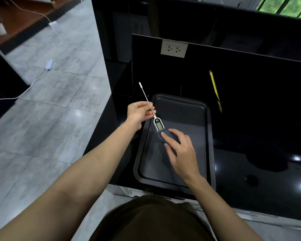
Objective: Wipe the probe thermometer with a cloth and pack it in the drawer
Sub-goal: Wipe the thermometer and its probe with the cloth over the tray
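Currently left hand (139,112) pinches thermometer (156,120) by probe; right hand (181,150) presses cloth (165,135) on its handle end, above tray (205,119).

One head-worn wide-angle view looks steeply down and forward, close over the fingers (147,108), the black counter (250,153) beyond them.

- The probe thermometer (158,124) bears one mark near its probe end, at the 11 o'clock end of its body: a round symbol like a power button, too small to read as a letter.
- Its grey display shows no readable digits.
- The wall socket (173,48) at 12 o'clock carries no legible text.
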